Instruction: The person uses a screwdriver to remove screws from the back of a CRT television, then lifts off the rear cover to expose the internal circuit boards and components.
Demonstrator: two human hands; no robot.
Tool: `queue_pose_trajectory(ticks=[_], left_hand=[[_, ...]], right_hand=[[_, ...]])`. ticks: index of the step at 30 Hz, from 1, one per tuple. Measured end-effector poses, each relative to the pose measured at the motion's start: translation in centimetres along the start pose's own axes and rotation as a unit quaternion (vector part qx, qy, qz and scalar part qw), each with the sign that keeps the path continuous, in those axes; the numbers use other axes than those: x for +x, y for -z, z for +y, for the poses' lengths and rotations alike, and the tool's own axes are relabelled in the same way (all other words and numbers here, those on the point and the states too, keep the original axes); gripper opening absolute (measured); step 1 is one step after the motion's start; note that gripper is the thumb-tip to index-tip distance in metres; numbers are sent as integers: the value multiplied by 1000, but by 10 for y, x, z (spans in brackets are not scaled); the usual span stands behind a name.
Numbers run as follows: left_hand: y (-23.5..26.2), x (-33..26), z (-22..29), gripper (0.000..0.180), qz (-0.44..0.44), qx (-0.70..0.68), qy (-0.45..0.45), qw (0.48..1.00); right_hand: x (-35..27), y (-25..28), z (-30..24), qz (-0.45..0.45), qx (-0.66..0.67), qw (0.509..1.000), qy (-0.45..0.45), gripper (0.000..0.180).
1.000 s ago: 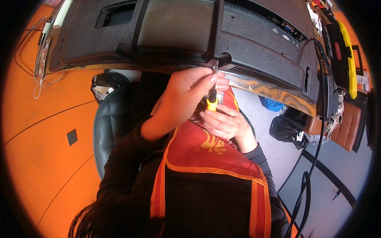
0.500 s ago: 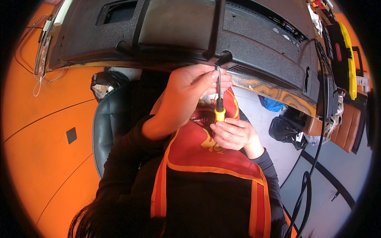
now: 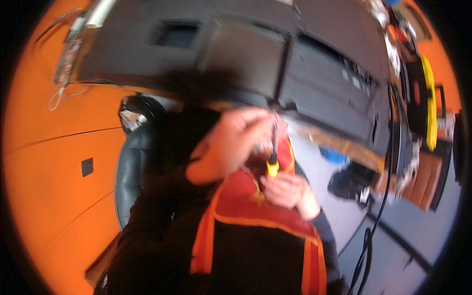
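Note:
A screwdriver point(image 3: 273, 169) with a yellow and black handle points up and away from me toward the near edge of a black monitor point(image 3: 246, 54), which shows its back panel. My right hand point(image 3: 286, 190) is closed around the handle. Blurred by motion, my left hand point(image 3: 235, 140) has its thumb and fingers closed at the shaft near the tip. The tip is close to a notch point(image 3: 290, 105) in the panel's edge; whether it touches a screw I cannot tell.
The monitor lies on a worn wooden table point(image 3: 351, 150). A black case with a yellow edge point(image 3: 430, 108) stands at the right, and black cables point(image 3: 388, 167) hang beside the table. Below are a dark chair point(image 3: 132, 182) and black bags point(image 3: 350, 181).
The whole view has shifted and blurred, with the monitor and my hands now lower in the picture. My grip on the screwdriver looks the same.

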State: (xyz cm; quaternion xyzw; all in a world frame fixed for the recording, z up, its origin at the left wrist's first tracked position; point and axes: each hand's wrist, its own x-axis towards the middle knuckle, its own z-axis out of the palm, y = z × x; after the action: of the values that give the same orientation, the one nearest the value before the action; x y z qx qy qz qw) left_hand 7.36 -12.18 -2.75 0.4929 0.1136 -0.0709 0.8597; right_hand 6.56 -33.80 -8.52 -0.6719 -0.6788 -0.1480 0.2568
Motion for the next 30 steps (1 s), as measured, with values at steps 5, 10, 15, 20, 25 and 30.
queue_pose_trajectory(ticks=[5, 10, 15, 20, 25, 30], left_hand=[[16, -11, 19, 20, 0, 21, 3, 1000], [52, -30, 51, 23, 36, 8, -15, 999], [65, -56, 74, 23, 63, 51, -57, 995], [123, -59, 140, 17, 256, 213, -373, 866], [235, 34, 251, 19, 367, 464, -375, 714], [309, 113, 303, 20, 451, 549, -255, 655]], right_hand=[[19, 25, -1, -144, 33, 989, -5, 18], [59, 17, 15, 135, 170, 972, -86, 13], [88, -9, 22, 555, 219, 739, -313, 23], [75, 17, 45, 382, 291, 837, -262, 24], [58, 30, 61, 209, 380, 861, -267, 26], [44, 22, 58, 162, 396, 856, -290, 28]])
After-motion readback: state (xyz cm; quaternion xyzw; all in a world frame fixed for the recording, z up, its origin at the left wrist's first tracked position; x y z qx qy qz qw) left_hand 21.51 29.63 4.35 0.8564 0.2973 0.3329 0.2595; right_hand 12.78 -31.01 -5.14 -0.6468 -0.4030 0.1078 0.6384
